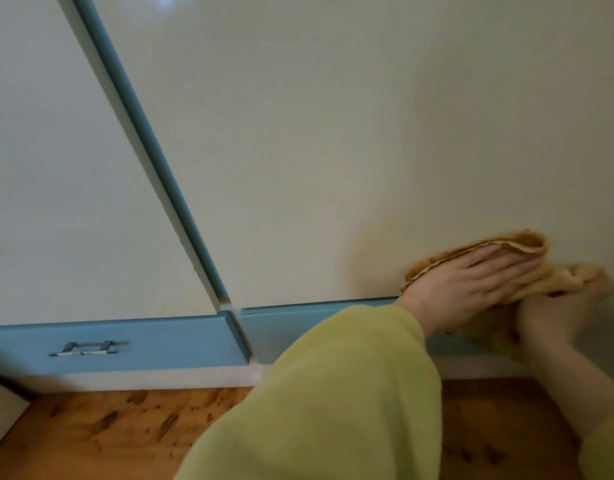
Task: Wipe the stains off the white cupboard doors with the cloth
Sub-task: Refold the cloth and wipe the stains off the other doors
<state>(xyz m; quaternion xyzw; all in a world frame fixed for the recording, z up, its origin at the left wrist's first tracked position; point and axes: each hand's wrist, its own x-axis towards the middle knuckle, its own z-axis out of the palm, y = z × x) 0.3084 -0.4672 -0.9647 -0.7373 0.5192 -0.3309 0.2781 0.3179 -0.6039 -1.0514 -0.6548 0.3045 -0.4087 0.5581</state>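
An orange-brown cloth (527,245) lies bunched against the lower right part of the white cupboard door (333,133). My left hand (471,282), in a yellow-green sleeve, presses flat on the cloth with its fingers stretched to the right. My right hand (547,323) is just below it, blurred, and closed on the hanging lower end of the cloth. A second white door (56,168) is on the left. I cannot make out any stains on either door.
A blue strip (167,174) runs between the two doors. Below them is a blue drawer front (181,341) with a metal handle (87,348), then a white plinth (160,377) and a wooden floor (108,427).
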